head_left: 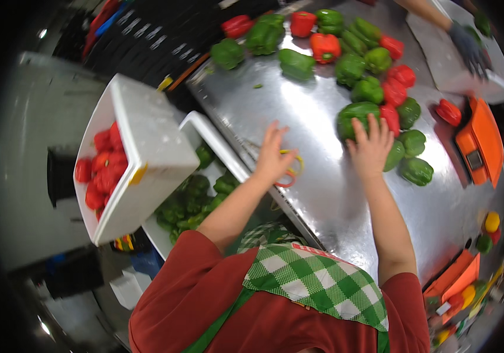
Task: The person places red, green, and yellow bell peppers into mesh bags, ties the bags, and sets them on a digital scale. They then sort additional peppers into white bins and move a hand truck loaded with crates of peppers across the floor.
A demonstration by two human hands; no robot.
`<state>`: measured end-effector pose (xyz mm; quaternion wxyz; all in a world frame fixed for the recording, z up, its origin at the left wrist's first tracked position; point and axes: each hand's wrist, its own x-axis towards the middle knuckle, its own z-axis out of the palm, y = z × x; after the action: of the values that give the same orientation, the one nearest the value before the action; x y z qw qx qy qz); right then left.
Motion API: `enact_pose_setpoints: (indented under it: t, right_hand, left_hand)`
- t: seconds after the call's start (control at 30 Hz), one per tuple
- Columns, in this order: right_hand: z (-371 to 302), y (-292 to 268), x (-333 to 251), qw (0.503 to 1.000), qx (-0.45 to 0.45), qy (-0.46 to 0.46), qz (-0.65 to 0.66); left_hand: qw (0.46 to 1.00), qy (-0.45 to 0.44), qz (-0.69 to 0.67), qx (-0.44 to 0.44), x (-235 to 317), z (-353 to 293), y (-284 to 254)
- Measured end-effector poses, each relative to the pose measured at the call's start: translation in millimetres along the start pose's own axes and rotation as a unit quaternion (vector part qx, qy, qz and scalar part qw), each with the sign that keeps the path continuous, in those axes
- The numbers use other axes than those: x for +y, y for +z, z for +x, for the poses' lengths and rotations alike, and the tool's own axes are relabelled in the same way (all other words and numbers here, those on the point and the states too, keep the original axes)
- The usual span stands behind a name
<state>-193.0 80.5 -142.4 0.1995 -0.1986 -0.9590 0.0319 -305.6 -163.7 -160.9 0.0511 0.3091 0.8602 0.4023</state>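
My left hand (272,157) is spread above the metal table's left edge, slightly blurred, with nothing seen in it. Right beside it lie a yellow loop (301,163) and a red loop (287,180); I cannot tell what kind of thing they are. My right hand (372,146) reaches forward with its fingers apart, their tips over the near side of a large green bell pepper (355,112). A red bell pepper (389,116) lies against its fingers. Beside that hand are more green bell peppers (416,171).
Red and green peppers (325,48) spread across the table's far side. At left, a tilted white bin (157,150) holds red peppers, above another white bin (211,132) of green ones. An orange scale (480,147) stands right. Another person's gloved hand (468,50) reaches into a white container.
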Motion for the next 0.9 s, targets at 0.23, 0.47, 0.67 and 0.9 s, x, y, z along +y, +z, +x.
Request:
enact_pose_setpoints:
  t: [0.23, 0.47, 0.67, 0.9]
  right_hand:
    - [47.7, 18.5, 38.8, 0.987, -0.011, 0.111, -0.117]
    - [22.5, 28.2, 13.7, 0.986, 0.075, -0.107, 0.106]
    - [-46.7, -0.7, -157.5, 0.894, -0.148, -0.12, 0.405]
    - [-76.0, -20.1, -239.1, 0.891, -0.155, -0.161, 0.395]
  left_hand:
    - [0.995, -0.096, -0.033, 0.02, 42.3, -153.5, -86.5]
    - [0.915, -0.136, 0.096, 0.367, 19.3, -263.1, -226.3]
    - [0.844, -0.208, 0.088, 0.487, -12.6, -320.0, -308.2]
    - [0.872, -0.165, 0.041, 0.458, -54.4, -315.2, -339.3]
